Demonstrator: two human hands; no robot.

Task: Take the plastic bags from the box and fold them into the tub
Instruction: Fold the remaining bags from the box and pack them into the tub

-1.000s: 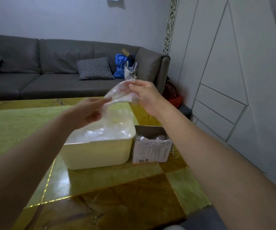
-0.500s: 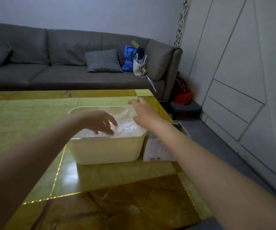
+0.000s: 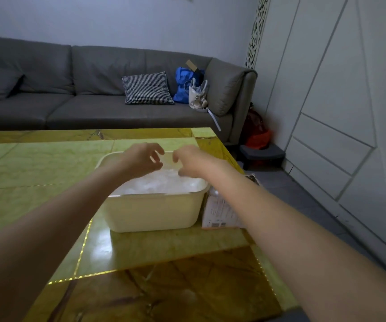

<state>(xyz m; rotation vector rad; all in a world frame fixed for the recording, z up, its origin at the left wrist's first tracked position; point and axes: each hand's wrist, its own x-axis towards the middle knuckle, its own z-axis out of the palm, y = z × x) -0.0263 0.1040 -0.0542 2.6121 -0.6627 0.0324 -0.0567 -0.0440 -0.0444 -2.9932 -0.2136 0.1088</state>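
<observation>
Both my hands hover over the tub (image 3: 155, 212) of plastic bags (image 3: 161, 182) — left hand (image 3: 141, 159) and right hand (image 3: 189, 161) loosely curled, each grip released, holding nothing.

grey sofa (image 3: 89, 94), checked cushion (image 3: 147, 88), white panelled wall (image 3: 340, 101)

Cream tub (image 3: 155, 213) at centre, heaped with clear, whitish plastic bags (image 3: 161, 182). White printed box (image 3: 220, 212) just right. Glossy green-and-amber marbled table (image 3: 36, 168), gold-lined. Upper left: grey sofa (image 3: 48, 89); black-and-white checked cushion (image 3: 146, 88); blue bag (image 3: 184, 86). Red bag (image 3: 257, 133) at right.
</observation>
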